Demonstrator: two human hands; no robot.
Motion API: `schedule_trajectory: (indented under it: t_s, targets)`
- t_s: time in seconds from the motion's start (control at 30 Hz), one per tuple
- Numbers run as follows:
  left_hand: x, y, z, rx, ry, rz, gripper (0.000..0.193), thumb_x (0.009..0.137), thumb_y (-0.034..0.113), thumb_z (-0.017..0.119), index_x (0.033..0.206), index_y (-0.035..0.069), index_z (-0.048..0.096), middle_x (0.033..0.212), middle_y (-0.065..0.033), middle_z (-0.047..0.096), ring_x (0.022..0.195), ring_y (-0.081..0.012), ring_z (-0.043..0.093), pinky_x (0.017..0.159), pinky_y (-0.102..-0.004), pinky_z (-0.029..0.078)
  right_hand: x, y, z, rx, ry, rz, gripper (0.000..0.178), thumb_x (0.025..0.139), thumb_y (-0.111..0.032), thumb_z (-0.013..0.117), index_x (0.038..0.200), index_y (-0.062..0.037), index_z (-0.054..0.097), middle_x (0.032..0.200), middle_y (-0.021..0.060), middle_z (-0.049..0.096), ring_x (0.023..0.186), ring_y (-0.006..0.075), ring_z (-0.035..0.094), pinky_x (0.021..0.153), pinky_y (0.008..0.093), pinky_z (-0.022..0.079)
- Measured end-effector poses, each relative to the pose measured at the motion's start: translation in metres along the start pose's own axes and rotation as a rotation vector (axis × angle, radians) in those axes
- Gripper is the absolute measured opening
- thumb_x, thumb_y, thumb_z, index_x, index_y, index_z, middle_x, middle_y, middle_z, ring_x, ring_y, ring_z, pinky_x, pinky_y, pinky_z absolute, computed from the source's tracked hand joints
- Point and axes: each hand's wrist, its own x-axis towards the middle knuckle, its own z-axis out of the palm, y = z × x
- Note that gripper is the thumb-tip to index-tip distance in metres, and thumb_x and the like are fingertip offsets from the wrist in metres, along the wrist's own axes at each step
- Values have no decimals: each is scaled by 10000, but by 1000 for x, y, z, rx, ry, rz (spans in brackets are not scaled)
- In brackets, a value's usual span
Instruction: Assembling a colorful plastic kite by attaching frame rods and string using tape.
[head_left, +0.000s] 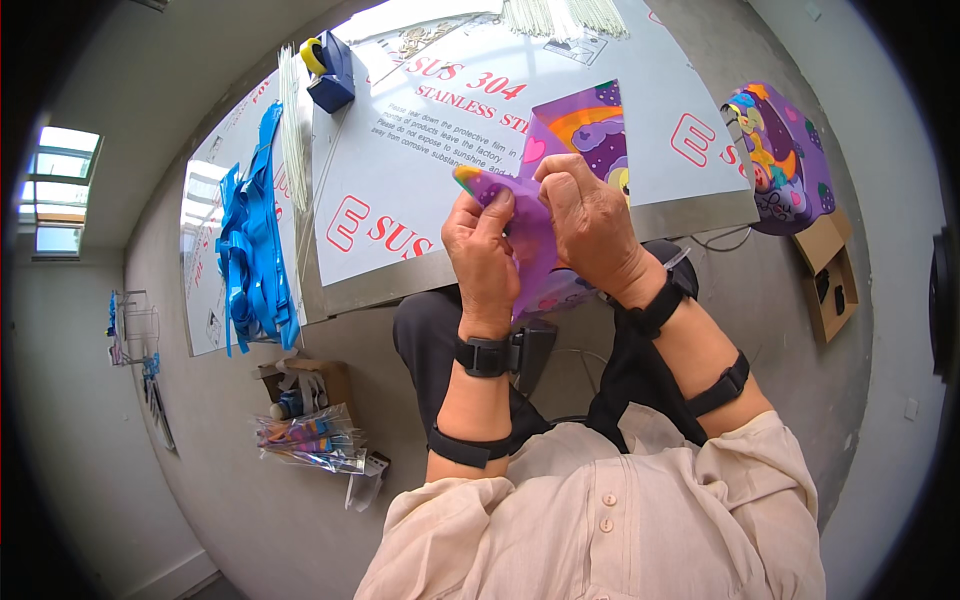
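A thin purple sheet (537, 262) with printed cartoon pictures is gathered between my two hands at the table's near edge. My left hand (482, 255) pinches it with the thumb on top, and a yellow-green tipped corner sticks out past the fingers. Curled knuckles show on my right hand (592, 228), closed on the sheet just to the right; its fingertips are hidden. Beyond the hands, a printed part with an orange band and purple clouds lies flat on the table. Another fold hangs below the edge, near my lap.
The table (345, 140) has a white film with red print. On its left lie blue strips (255, 240) and thin white rods (293, 130), beside a blue tape dispenser (332, 75). More rods (565, 15) lie far back. Printed purple sheets (800, 160) and a cardboard box (830, 280) are at right.
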Motion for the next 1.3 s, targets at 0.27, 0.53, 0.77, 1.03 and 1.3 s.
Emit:
schedule_trajectory:
  t_s: [0.27, 0.53, 0.77, 1.03, 1.3]
  targets:
    - [11, 21, 0, 531, -6, -117, 151, 829, 143, 649, 772, 8, 611, 646, -38, 590, 508, -91, 553, 392, -208, 422, -4, -1, 0, -57, -60, -189, 153, 717, 1, 572, 846, -10, 489, 815, 125, 528, 692, 263, 572, 617, 354, 480]
    - [46, 38, -65, 352, 161, -165, 118, 879, 84, 594, 787, 30, 544, 704, -71, 592, 548, -106, 544, 435, -214, 430, -4, 33, -24, 326, 60, 274, 160, 786, 62, 538, 932, -4, 542, 842, 119, 570, 719, 249, 596, 641, 318, 489]
    - [51, 44, -20, 502, -119, -258, 670, 877, 468, 585, 1291, -35, 427, 1078, -173, 571, 945, -190, 599, 670, -271, 499, -8, 61, -30, 583, -7, 367, 111, 847, 58, 540, 929, 24, 607, 797, 65, 571, 713, 127, 564, 652, 236, 467]
    - [54, -8, -19, 567, -133, -254, 250, 797, 122, 697, 991, -13, 617, 737, -45, 618, 533, -100, 565, 398, -203, 406, -2, 57, -35, 941, -26, 596, 106, 844, 30, 499, 839, 8, 602, 889, 60, 628, 681, 78, 533, 565, 197, 432]
    - [152, 88, -156, 613, 339, -107, 150, 826, 36, 639, 952, -24, 585, 858, -103, 630, 632, -191, 632, 480, -312, 537, -16, 178, -104, 844, -133, 623, 161, 826, -83, 454, 753, -16, 581, 854, 108, 650, 817, 159, 601, 748, 254, 477]
